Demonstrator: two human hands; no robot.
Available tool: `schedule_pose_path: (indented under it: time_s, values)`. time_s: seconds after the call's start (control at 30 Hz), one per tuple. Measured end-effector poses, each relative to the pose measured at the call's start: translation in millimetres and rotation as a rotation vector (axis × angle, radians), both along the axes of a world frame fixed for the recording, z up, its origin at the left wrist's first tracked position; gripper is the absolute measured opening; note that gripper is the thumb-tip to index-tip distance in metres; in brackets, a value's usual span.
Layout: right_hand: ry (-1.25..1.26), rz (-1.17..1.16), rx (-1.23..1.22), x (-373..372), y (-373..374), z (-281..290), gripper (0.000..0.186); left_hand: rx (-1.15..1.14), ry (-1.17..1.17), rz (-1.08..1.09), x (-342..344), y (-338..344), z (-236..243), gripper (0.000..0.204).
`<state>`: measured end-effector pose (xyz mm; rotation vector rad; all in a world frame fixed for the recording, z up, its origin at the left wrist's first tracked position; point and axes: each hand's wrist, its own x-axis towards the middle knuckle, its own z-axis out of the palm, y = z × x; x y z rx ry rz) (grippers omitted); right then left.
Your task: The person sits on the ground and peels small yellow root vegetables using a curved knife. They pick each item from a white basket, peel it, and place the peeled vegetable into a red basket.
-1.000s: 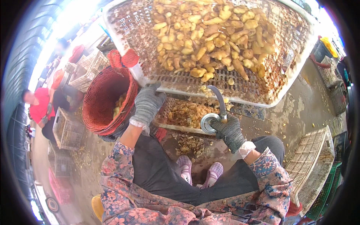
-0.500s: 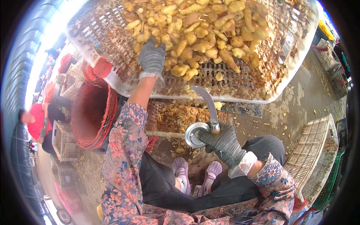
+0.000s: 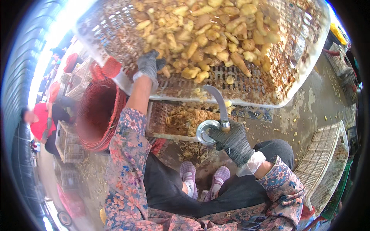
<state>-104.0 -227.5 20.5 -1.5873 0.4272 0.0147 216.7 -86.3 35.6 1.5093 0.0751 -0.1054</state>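
Knobby yellow ginger pieces (image 3: 212,34) are heaped in a large white perforated plastic crate (image 3: 266,101). At the heap's near left edge, my left hand (image 3: 149,64), in a grey glove, has its fingers curled round a small piece of ginger (image 3: 166,72), partly covered by the glove. My right hand (image 3: 233,142), also gloved, grips a knife with a short curved blade (image 3: 217,98), its tip up toward the crate. Against the same hand's thumb side sits a round silver metal disc (image 3: 207,133) with a raised rim, like a lid.
A red woven basket (image 3: 101,115) stands left of my knees. Below the big crate lies a tray of peel scraps (image 3: 181,121). White crates (image 3: 322,158) lean at the right, with a green crate (image 3: 339,188) beside them. A person in red (image 3: 40,119) is at far left.
My left hand has drawn back from the heap, toward the lower left, and its fingers are curled. My right hand keeps hold of the knife. The whole view has shifted slightly.
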Motion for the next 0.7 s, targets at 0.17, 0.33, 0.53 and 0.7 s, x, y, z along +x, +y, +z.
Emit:
schedule_pose_path:
  time_s: [0.17, 0.33, 0.53, 0.7]
  values:
    - [0.119, -0.124, 0.032, 17.2, 3.8, -11.5, 0.021, -0.341, 0.183, -0.14, -40.0, 34.5, -9.3, 0.029]
    - [0.033, -0.085, -0.014, 32.7, 1.7, -22.4, 0.024, -0.58, 0.265, -0.037, -58.4, 37.3, -9.7, 0.022]
    - [-0.23, -0.042, -0.391, 48.5, -4.0, -54.8, 0.026, -0.672, 0.3, -0.183, -101.4, 40.1, -20.5, 0.011]
    - [-0.344, 0.077, -0.487, 52.7, -6.8, -57.3, 0.023, -0.595, 0.394, -0.29, -145.7, 43.4, -18.8, 0.009]
